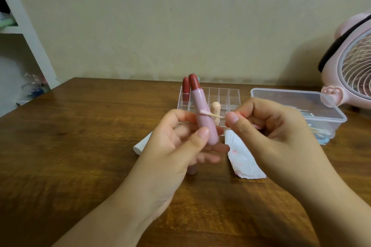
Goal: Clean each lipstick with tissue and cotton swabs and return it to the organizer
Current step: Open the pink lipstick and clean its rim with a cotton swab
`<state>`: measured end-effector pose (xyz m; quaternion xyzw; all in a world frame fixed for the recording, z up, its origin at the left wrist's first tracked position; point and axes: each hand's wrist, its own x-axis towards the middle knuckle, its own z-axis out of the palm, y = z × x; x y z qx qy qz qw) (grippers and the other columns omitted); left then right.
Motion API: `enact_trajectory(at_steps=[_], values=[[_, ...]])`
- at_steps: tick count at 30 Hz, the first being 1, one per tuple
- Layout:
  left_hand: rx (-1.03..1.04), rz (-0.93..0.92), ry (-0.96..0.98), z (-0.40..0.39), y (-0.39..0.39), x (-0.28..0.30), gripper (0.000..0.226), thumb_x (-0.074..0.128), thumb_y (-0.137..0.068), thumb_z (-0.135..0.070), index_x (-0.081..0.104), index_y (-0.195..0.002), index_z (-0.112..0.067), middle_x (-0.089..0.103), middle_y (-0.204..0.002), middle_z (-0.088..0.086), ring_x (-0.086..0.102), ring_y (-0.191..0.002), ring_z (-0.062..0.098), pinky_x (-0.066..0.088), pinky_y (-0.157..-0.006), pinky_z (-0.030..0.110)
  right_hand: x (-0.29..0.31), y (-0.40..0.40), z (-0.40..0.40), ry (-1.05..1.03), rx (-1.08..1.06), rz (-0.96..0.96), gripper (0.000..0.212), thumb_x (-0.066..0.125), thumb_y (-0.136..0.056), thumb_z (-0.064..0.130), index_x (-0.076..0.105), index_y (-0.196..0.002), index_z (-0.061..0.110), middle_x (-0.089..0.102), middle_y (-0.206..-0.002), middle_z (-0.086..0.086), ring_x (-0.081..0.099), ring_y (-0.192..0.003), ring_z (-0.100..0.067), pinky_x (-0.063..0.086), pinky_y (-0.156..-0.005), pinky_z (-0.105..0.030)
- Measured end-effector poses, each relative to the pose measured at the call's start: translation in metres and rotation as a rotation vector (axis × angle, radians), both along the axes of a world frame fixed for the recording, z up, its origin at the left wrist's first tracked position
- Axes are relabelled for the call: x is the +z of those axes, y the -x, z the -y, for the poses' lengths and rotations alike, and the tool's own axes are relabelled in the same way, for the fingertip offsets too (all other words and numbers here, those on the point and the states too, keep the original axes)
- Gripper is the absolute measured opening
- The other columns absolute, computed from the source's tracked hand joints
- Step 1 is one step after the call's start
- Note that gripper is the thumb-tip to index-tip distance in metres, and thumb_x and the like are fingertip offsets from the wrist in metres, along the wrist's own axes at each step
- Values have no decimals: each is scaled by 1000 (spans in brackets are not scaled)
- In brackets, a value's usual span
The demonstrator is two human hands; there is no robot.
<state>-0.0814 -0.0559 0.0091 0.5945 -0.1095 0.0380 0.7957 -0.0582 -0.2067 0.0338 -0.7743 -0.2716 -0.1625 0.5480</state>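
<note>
Your left hand (180, 142) grips the pink lipstick (202, 110) above the table, in front of the organizer (226, 96). Your right hand (267, 126) pinches a cotton swab (210, 114), tip on the barrel. Keep strokes light and rotate the tube. Its long axis stands near upright, the red tip up and tilted slightly left.
</note>
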Motion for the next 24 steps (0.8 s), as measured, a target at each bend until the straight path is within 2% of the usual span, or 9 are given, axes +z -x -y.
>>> enact_trajectory(at_steps=[3,4,7,9,14,19,22,24], values=[[43,3,-47,-1,-3,0,36,66,-66,-18,62,-102,-14,73,-86,7,69,-69,20,55,-58,22,-1,-2,3,17,-38,28,27,58,-78,34,61,-67,10,47,-49,-4,38,-48,-6,30,-45,-10],[58,17,-78,-2,-3,-1,34,67,-65,-20,66,-99,-14,73,-81,5,68,-67,18,54,-57,22,-2,-2,3,18,-37,31,27,58,-78,34,61,-66,10,45,-50,-6,37,-48,-6,30,-45,-10],[115,52,-160,-1,-3,-3,33,70,-62,-25,70,-92,-14,69,-70,0,63,-61,11,51,-56,21,-8,-2,-2,68,-14,57,28,64,-83,35,61,-65,14,41,-48,4,35,-46,-4,28,-45,-9],[181,58,-191,-1,-3,-5,37,72,-56,-32,68,-88,-16,69,-68,-2,63,-60,10,50,-56,23,-10,-2,-3,123,-18,90,24,62,-82,33,60,-64,16,40,-47,3,34,-45,-4,27,-45,-10],[327,75,-255,0,-3,-6,35,74,-51,-41,61,-78,-23,67,-63,1,63,-53,15,49,-53,32,-8,-3,0,70,-28,110,22,59,-82,29,58,-63,17,40,-48,6,34,-45,-3,27,-45,-8],[398,82,-329,2,0,-2,36,76,-50,-47,61,-77,-26,69,-68,2,68,-60,24,58,-58,44,-12,0,-6,178,-19,163,19,59,-83,28,61,-67,18,46,-48,-4,38,-47,-15,28,-45,-11],[416,93,-341,3,-1,-6,28,79,-58,-38,61,-78,-29,67,-66,0,66,-59,25,57,-57,45,-10,-2,-2,143,-36,154,21,59,-82,29,59,-65,18,44,-47,-4,35,-46,-12,27,-45,-11],[403,91,-343,2,-1,-8,25,80,-62,-32,61,-78,-31,66,-65,-2,66,-58,22,55,-55,38,-9,-3,-1,136,-38,148,21,59,-82,29,59,-64,18,43,-49,-2,35,-47,-7,27,-45,-11]])
